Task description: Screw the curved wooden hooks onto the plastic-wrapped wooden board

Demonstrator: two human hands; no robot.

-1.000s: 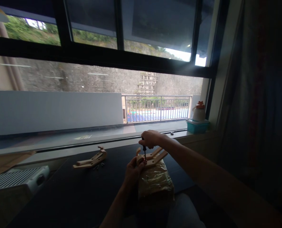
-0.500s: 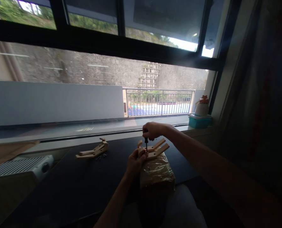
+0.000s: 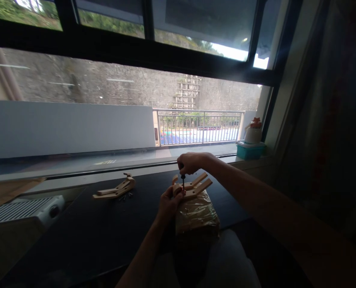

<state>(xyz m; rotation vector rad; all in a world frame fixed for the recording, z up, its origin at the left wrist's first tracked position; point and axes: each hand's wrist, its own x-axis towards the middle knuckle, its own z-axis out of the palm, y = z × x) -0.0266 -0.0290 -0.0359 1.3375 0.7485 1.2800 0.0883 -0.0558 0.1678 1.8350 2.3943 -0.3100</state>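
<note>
Right hand (image 3: 190,163) fisted around the top of a screwdriver (image 3: 183,182), shaft upright, tip down on the wooden bracket (image 3: 192,189). Left hand (image 3: 169,203) clamps the bracket's near end. Bracket sits on a plastic-wrapped block (image 3: 196,216) at the near edge of the dark table (image 3: 84,232). Second wooden piece (image 3: 115,189) lies well to the left by the window, small screws (image 3: 125,196) just beside it. Teal box (image 3: 249,150) on the sill.

Single head-worn view | aimed forward and slightly down across the dark table (image 3: 84,236) | window (image 3: 130,96) faced squarely | hands seen close, centre frame
</note>
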